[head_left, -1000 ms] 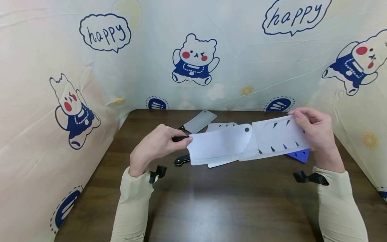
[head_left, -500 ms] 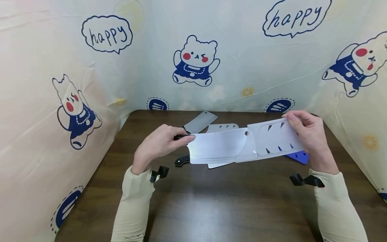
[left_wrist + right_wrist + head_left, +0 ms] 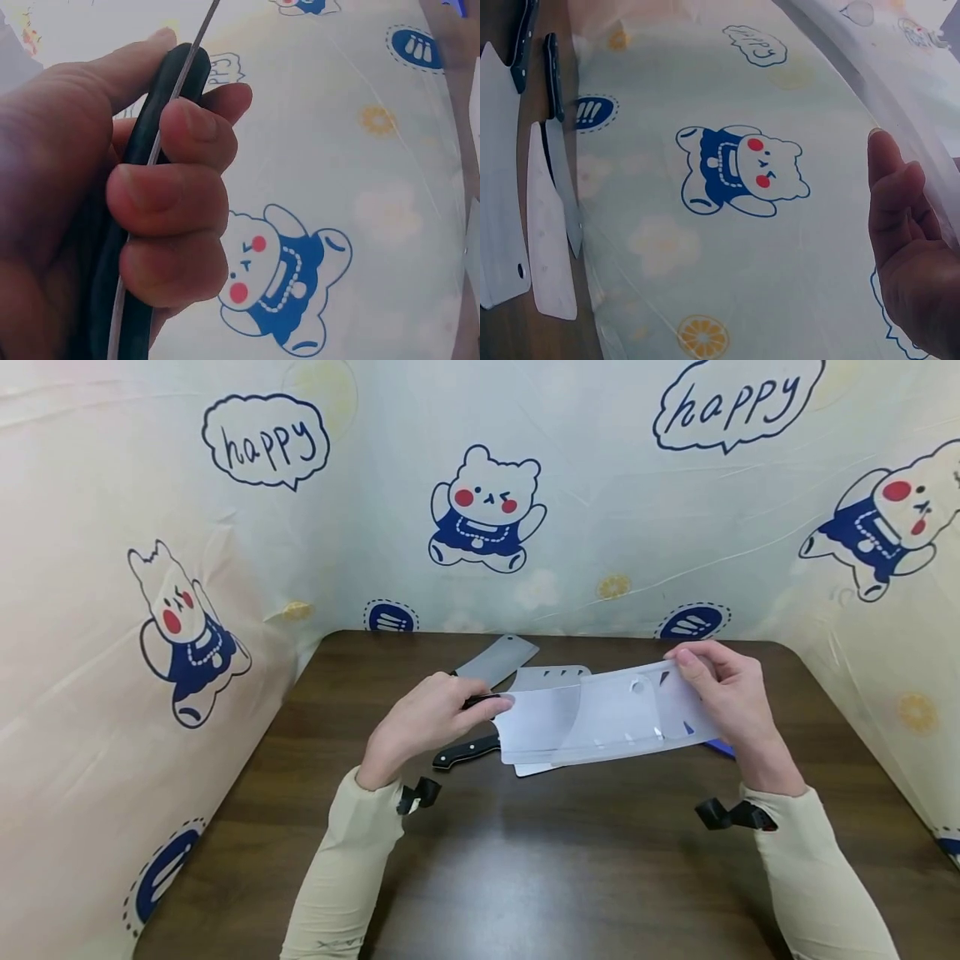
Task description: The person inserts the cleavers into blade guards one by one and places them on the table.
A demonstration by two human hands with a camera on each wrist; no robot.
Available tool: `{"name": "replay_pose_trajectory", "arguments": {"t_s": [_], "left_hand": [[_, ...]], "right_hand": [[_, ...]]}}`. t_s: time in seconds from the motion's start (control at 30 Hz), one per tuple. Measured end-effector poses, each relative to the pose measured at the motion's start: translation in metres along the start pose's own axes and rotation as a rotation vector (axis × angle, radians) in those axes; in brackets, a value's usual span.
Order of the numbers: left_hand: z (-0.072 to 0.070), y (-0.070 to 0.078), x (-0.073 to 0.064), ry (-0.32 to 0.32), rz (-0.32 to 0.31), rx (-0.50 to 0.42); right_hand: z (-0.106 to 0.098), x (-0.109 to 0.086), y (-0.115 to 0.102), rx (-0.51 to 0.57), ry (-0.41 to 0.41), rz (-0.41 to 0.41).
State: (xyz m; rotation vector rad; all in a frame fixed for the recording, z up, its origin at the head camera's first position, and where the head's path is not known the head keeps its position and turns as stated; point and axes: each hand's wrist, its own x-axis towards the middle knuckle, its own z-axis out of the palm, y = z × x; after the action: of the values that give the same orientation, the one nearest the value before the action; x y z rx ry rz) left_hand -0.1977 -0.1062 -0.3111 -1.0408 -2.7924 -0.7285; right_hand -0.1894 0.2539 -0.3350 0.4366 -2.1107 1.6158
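Note:
Above the table, my left hand [image 3: 427, 722] grips the black handle [image 3: 177, 75] of a cleaver; the left wrist view shows fingers curled round it. Its wide metal blade [image 3: 532, 718] points right. My right hand [image 3: 731, 706] pinches the far end of a translucent white blade sheath [image 3: 618, 714], which has small triangular slots. Most of the blade lies inside the sheath, its hanging hole showing through, while the part near the handle is bare. In the right wrist view the sheath [image 3: 900, 112] is a pale sheet beside my fingers [image 3: 889, 180].
Behind the held cleaver, another cleaver [image 3: 498, 660] and a white sheath [image 3: 551, 674] lie on the brown table [image 3: 525, 860]. A black knife handle [image 3: 467, 752] shows below my left hand. A blue sheath [image 3: 721, 747] is mostly hidden by my right hand. Printed cloth [image 3: 600, 485] surrounds the table.
My right hand has moved left with the sheath, which now covers much more of the blade. My left hand has shifted slightly right with the cleaver.

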Motion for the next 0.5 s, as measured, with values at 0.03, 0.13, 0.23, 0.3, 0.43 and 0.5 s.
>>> {"name": "replay_pose_trajectory", "arguments": {"t_s": [0.03,0.13,0.23,0.3,0.43,0.5], "left_hand": [[0.003,0.002,0.002,-0.010,0.016,-0.003],[0.011,0.005,0.007,-0.028,0.069,-0.014],[0.016,0.007,0.010,-0.034,0.103,-0.007],[0.017,0.007,0.010,-0.017,0.100,-0.016],[0.018,0.007,0.010,-0.018,0.107,-0.041],[0.018,0.007,0.010,-0.025,0.109,-0.057]], "right_hand": [[0.004,-0.001,-0.001,-0.006,-0.006,0.013],[0.018,-0.005,-0.003,-0.028,-0.039,0.073],[0.028,-0.008,-0.006,-0.052,-0.080,0.128],[0.029,-0.009,-0.007,-0.044,-0.076,0.122],[0.023,-0.009,-0.010,-0.049,-0.120,0.098],[0.018,-0.009,-0.011,-0.071,-0.176,0.111]]}}
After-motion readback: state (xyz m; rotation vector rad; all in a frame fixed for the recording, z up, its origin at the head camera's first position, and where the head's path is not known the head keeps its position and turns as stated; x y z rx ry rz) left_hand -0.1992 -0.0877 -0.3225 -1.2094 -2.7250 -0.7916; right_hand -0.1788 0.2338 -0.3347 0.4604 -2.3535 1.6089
